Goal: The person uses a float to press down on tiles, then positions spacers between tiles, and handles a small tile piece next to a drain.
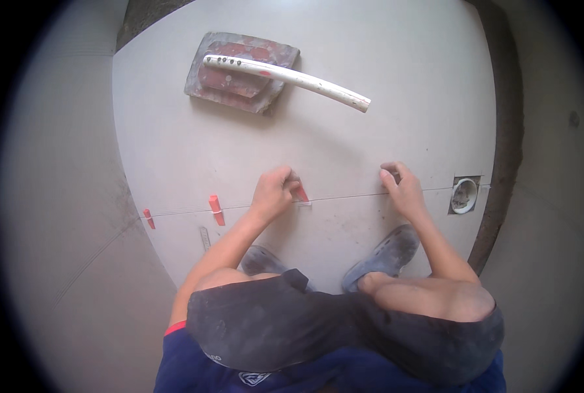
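Note:
Large pale tiles (331, 236) meet along a thin seam under my hands. My left hand (275, 193) grips a red plastic wedge (300, 190) at a small clip in the seam, its fingertips closed on it. My right hand (400, 187) is curled just above the seam farther right; what its pinched fingertips hold, if anything, is hidden. Two more red wedges (216, 210) (148, 219) stand in clips along the seam to the left.
A padded tool (210, 85) with a long white handle lies beyond my hands. A white pipe opening (463, 195) sits in a cutout at right. A metal strip (205, 238) lies near my left forearm. My sandaled feet (387, 252) are below. A dark gap (511, 98) runs along the right edge.

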A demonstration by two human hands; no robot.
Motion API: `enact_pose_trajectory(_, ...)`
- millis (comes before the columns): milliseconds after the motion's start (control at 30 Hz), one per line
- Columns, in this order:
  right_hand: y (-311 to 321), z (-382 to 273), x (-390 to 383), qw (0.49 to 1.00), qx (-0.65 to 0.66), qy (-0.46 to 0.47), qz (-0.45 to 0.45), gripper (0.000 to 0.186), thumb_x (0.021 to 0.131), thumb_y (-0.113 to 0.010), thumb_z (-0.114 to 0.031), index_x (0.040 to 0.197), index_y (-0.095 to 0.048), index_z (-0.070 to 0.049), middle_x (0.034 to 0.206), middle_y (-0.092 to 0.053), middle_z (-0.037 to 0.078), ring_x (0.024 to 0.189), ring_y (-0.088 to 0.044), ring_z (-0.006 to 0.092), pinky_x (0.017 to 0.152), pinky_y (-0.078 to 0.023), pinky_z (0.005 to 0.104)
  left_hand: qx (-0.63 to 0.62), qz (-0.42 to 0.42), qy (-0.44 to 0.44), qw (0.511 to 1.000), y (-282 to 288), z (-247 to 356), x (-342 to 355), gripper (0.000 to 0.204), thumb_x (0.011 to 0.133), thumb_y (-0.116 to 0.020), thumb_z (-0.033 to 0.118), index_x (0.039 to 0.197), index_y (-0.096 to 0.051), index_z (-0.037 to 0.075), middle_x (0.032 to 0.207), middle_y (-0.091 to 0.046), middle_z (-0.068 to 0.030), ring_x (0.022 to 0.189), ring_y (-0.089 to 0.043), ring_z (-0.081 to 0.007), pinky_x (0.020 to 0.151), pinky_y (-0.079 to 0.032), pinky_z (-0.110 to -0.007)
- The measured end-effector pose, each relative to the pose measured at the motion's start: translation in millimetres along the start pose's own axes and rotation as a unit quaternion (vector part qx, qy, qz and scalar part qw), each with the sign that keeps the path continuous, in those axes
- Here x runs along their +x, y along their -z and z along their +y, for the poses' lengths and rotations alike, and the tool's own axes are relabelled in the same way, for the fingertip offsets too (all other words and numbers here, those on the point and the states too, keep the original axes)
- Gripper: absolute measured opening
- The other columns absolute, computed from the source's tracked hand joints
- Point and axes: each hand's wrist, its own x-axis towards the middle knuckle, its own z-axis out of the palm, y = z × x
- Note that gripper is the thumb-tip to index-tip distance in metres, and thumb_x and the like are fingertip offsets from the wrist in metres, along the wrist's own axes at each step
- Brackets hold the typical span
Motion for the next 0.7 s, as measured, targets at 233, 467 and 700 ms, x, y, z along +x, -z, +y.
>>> enact_pose_trajectory(233,11,7,19,0.95,-0.213,0.162,0.161,0.043,0.092,-0.06,-0.028,0.129,-0.054,-0.006,0.139,-0.046,0.016,0.127,-0.044,0.0337,0.104,-0.037,0.0454,0.085,0.067,-0.174,0.979,-10,12,-6,0.005,0.079,-0.064,0.001,0.08,-0.06,0.0,0.089,-0.061,-0.0157,0.088,-0.059,-0.0354,0.075,-0.049,-0.04)
enact_pose_trajectory(467,19,39,64,0.897,-0.343,0.213,0.181,0.072,0.09,-0.06,-0.04,0.149,-0.031,-0.013,0.155,-0.025,0.011,0.145,-0.019,0.0292,0.117,-0.015,0.0519,0.132,-0.037,-0.113,0.984,6,17,11,0.02,0.085,-0.068,0.019,0.089,-0.062,0.001,0.091,-0.059,-0.0147,0.081,-0.06,-0.0348,0.069,-0.05,-0.041)
enact_pose_trajectory(700,1,43,71,0.904,-0.364,0.175,0.142,0.08,0.086,-0.06,-0.046,0.151,-0.028,-0.012,0.158,-0.02,0.009,0.148,-0.014,0.0259,0.119,-0.008,0.0503,0.451,-0.268,-0.166,0.835,4,-12,9,0.079,0.076,-0.047,0.078,0.101,-0.062,0.005,0.087,-0.062,-0.0161,0.075,-0.063,-0.0344,0.061,-0.05,-0.046)
